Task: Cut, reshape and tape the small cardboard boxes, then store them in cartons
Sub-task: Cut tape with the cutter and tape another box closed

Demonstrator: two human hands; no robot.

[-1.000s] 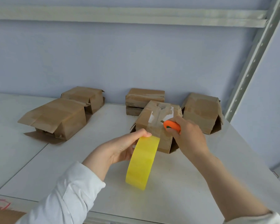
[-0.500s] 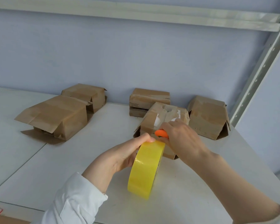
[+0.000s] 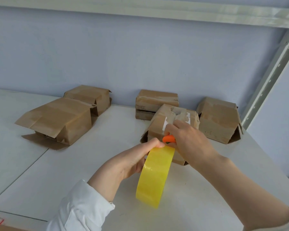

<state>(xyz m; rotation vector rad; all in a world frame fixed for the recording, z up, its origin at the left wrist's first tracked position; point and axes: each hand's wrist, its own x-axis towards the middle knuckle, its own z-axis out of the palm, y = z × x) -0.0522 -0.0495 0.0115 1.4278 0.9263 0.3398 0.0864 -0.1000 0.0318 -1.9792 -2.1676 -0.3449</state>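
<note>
While the left hand (image 3: pixel 132 161) grips the yellow tape roll (image 3: pixel 155 176) on edge, just in front of the near box (image 3: pixel 158 125), the right hand (image 3: pixel 186 140) is clenched on an orange cutter (image 3: pixel 168 139) at the roll's top. Whether a blade is out: cannot tell. Likely step: sever or free the tape end. Keep the roll steady and the thumb clear of the cutter; cut square, away from the fingers. Box top shows torn tape and white patches, so lay the new strip over the seam and press flat. Four more boxes stand behind and left of it on the tabletop (image 3: pixel 90 172).
</note>
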